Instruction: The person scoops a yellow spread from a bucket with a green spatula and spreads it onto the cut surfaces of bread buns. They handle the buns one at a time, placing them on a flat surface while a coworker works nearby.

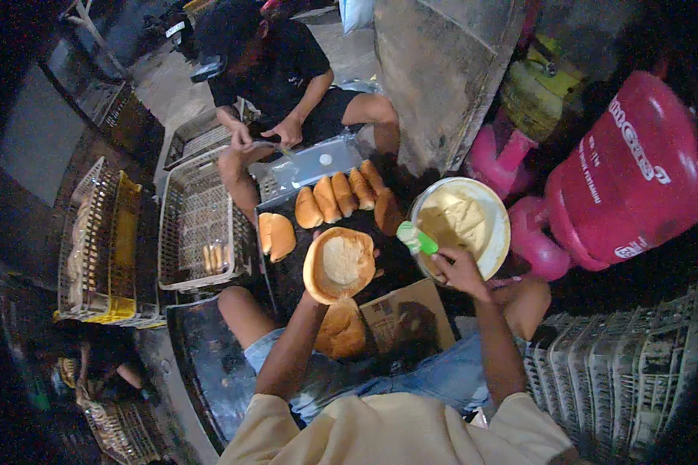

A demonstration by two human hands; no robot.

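Note:
On my left hand, mostly hidden beneath it, rests an opened bread bun with its pale inside facing up. My right hand grips a green spatula with pale cream on its blade, at the left rim of a white tub. Pale yellow cream lies in the tub. Several browned buns stand in a row on a dark tray beyond the held bun, and a folded bun lies at the tray's left. Another bread piece is below my left hand.
Opposite sits a person handling a small item over a clear-wrapped tray. Plastic crates stand left and lower right. Pink gas cylinders and a green one are at the right. A cardboard piece lies near my lap.

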